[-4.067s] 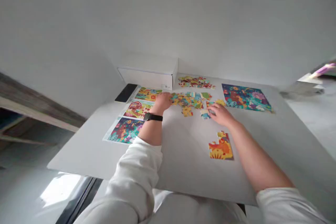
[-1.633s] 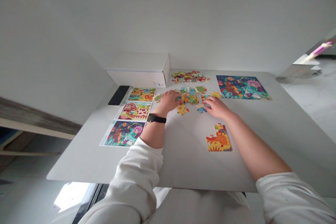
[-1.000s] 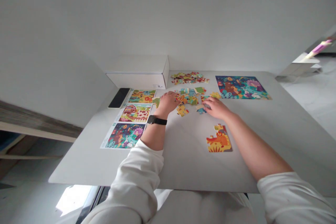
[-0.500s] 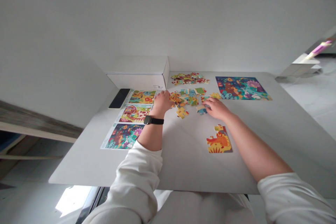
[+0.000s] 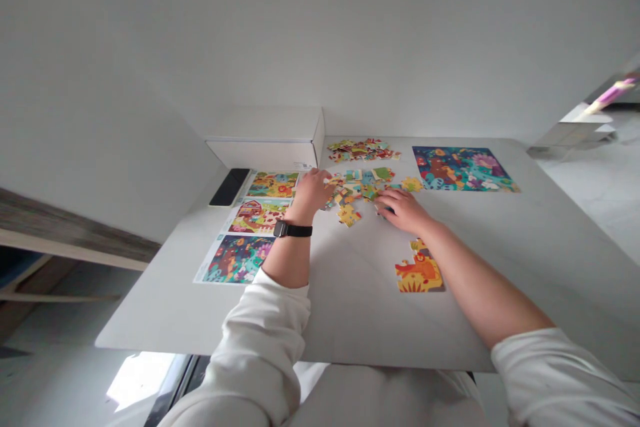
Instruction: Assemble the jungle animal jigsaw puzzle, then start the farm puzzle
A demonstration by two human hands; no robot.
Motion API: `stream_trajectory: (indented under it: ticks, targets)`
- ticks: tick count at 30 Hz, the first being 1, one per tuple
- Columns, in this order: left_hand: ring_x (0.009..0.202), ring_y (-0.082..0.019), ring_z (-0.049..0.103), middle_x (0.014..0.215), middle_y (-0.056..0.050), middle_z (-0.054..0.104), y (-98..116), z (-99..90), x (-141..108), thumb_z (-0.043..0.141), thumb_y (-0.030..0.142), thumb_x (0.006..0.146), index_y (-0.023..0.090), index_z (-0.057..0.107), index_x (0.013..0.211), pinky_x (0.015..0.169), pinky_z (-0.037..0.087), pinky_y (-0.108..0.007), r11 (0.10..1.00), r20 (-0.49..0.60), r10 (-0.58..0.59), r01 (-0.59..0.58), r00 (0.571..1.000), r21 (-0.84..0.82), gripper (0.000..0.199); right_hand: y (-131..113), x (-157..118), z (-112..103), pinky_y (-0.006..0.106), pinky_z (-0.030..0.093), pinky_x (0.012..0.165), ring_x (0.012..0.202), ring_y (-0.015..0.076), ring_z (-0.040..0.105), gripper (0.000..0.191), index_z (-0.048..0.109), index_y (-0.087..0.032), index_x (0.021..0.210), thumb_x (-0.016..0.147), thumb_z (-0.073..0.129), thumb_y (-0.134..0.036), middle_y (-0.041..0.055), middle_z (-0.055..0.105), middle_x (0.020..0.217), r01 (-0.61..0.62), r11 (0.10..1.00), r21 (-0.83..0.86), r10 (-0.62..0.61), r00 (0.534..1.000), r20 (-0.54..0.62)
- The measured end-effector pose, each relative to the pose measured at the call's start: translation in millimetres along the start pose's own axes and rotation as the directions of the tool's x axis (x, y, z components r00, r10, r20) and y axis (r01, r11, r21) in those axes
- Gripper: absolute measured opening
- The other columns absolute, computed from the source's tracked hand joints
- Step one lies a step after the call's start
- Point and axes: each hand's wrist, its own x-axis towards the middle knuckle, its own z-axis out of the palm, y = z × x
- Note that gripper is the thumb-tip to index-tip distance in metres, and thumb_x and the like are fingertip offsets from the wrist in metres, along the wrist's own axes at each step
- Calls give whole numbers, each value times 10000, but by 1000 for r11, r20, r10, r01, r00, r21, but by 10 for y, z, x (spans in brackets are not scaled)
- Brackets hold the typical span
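Note:
My left hand [image 5: 313, 190], above a black watch [image 5: 293, 229], is at the left edge of a loose heap of puzzle pieces [image 5: 367, 177]. Its fingers are stretched out over the pieces, with the tips partly hidden. My right hand [image 5: 406, 210] lies low at the near right side of the same heap, fingers extended, covering a piece beneath them. A yellow puzzle piece [image 5: 349, 215] lies between the hands, at the near side of the heap. Close to my right forearm, several joined pieces [image 5: 420, 273] form a corner with an orange lion.
A second pile of pieces [image 5: 364, 149] lies behind. A white box [image 5: 265, 151] stands at the back left, with a black phone [image 5: 230, 187] in front. The picture sheet [image 5: 213, 260] lies left, a dark colourful picture [image 5: 465, 169] right, on the white table [image 5: 350, 307].
My right hand has slid slightly left and now covers the blue piece that showed beside its fingertips. The left hand has shifted a little right, its fingers more stretched out.

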Motion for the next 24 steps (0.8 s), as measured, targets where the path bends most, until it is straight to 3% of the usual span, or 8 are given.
stream_trajectory:
  ticks: [2,4,12,16,20,24]
  targets:
    - [1305,-297,692,1394,-111,748,123,64,-17,670,349,1034,255,798,1320,1144,537,-396,993,59,113,-112,992,-25,327,27,-10,-6,568,505,1220,1369,345,677,328,808,-262,1356,1097,632,-360,137,770,1392,-16,1000,-10,15,999,-36]
    - [1297,-314,694,1363,-104,772,209,118,-33,688,356,1031,270,828,1273,1123,543,-412,990,117,140,-141,983,2,293,47,-22,-10,559,513,1211,1336,337,692,318,811,-266,1342,1100,628,-362,135,770,1374,-26,1000,-17,25,998,-56]
    - [1217,-379,721,1232,-134,814,189,69,-41,788,371,951,251,889,1034,1040,555,-464,994,158,10,-27,987,108,177,48,-28,13,549,523,1199,1342,345,689,318,806,-255,1348,1068,682,-341,143,751,1401,-36,999,5,36,998,-57]
    - [1240,-363,707,1327,-122,790,198,131,-43,749,339,970,268,842,1252,1064,547,-466,996,85,58,-63,995,61,305,59,-26,11,547,522,1203,1345,343,687,321,805,-262,1351,1061,696,-345,141,746,1414,-37,999,18,38,998,-59]
    - [1331,-352,664,1433,-136,747,264,307,-39,685,325,1019,245,740,1440,1148,512,-478,989,-22,146,-145,989,12,433,53,-22,10,549,522,1208,1351,337,687,326,805,-273,1358,1055,703,-332,127,755,1417,-24,999,26,25,999,-40]
    - [1449,-348,609,1488,-154,725,290,473,-17,715,325,1012,219,652,1545,1271,427,-488,970,-27,240,-240,970,-29,547,-4,-9,2,544,516,1223,1389,326,673,368,788,-283,1400,1039,731,-332,107,744,1476,8,999,36,-8,1000,7]
